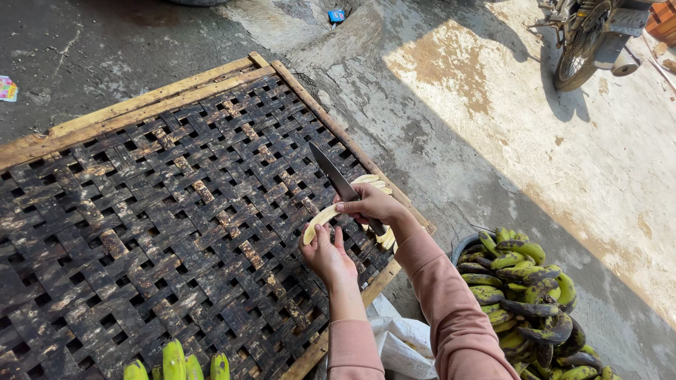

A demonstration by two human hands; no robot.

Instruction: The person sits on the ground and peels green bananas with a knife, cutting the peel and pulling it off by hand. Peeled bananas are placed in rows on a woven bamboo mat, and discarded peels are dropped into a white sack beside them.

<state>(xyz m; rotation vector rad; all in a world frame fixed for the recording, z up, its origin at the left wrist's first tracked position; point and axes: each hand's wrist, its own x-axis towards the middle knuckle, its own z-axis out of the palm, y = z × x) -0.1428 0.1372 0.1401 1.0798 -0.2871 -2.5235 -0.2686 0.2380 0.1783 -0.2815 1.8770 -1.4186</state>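
**Peeled banana and knife over the woven rack**

Concrete ground (493, 141) runs all around me, part in shade and part in bright sun, cracked and stained. On it lies a big woven rack (162, 211) of dark strips crossed in a lattice, framed with pale wooden slats along its far and right edges.

From the head view, both my hands are near the rack's right edge. My right hand (370, 204) is closed around the handle of a knife (336, 179); the dark blade points up and to the left, away from me, above the lattice. My left hand (327, 257) is just below it, with its fingers curled around one end of a peeled banana slice (320, 219), pale yellow and curved, which rests on the rack. The two hands are nearly touching. More pale slices (377, 184) lie on the rack just behind and below my right hand, close to the wooden frame.

To my right, off the rack, a dark tub (465, 243) is heaped with green bananas (524, 288), many blotched black. A white sack (401, 341) lies between the tub and the rack's corner. At the bottom edge, a few bright green banana tips (174, 360) stick up over the lattice. A motorbike (591, 39) stands in the sun at the top right.
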